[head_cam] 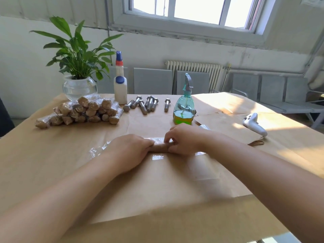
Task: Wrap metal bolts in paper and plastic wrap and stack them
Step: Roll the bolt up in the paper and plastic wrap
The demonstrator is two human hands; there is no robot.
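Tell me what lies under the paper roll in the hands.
A sheet of clear plastic wrap lies under the paper roll, over the brown table paper. The left hand and right hand cover the roll's ends.

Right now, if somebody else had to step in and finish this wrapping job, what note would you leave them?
Left hand: grips the left end of the paper-wrapped bolt.
Right hand: pinches the plastic wrap at the roll's right end.
The roll lies on the wrap, mid-table, on the brown paper cover.
Done: a stack of wrapped bolts sits at the far left, beside the plant bowl.
Left: finish rolling this one in plastic and add it to the stack. Then wrap the bare bolts lying near the white glue bottle and the spray bottle. Cut paper sheets wait on the right.
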